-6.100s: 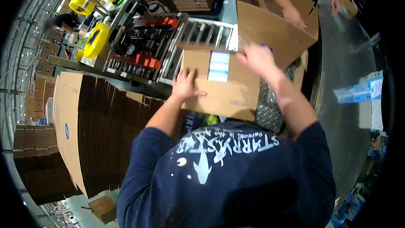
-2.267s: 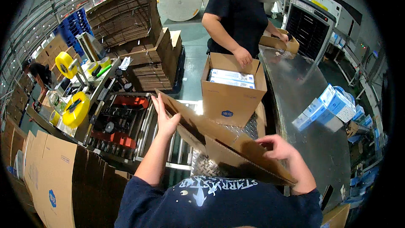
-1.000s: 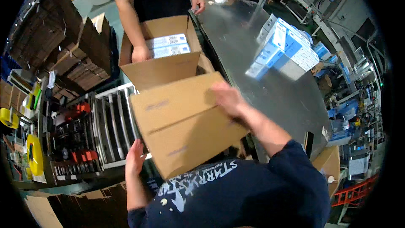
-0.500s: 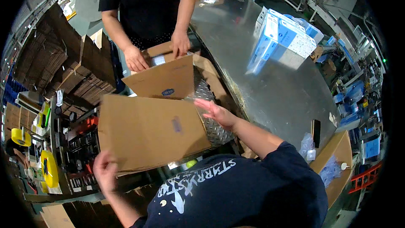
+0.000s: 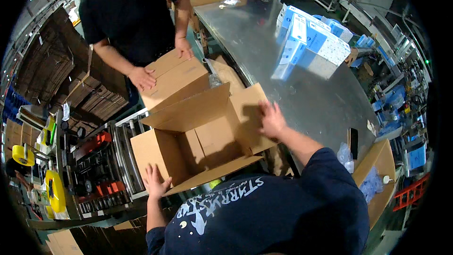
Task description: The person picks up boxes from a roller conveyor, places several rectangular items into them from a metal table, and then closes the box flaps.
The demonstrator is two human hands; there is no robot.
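An open brown cardboard box [image 5: 198, 146] stands in front of me with its flaps spread and nothing visible inside. My left hand [image 5: 155, 183] presses flat against its near left wall, below the front flap. My right hand [image 5: 271, 119] lies flat on the right flap, holding it outward. Just behind it sits a second cardboard box [image 5: 175, 81], shut, with a co-worker's two hands [image 5: 141, 78] resting on its top.
A roller conveyor [image 5: 123, 153] runs under the boxes. Right of them lies a steel table [image 5: 302, 94] carrying stacked blue-and-white cartons [image 5: 311, 42]. Yellow tape rolls [image 5: 54, 191] and a tape machine stand left; flat cardboard stacks [image 5: 47, 66] far left. A dark phone [image 5: 353, 138] lies on the table.
The flat carton I held up has been opened out into a box and set down on the rollers. The co-worker has shut the flaps of the other box.
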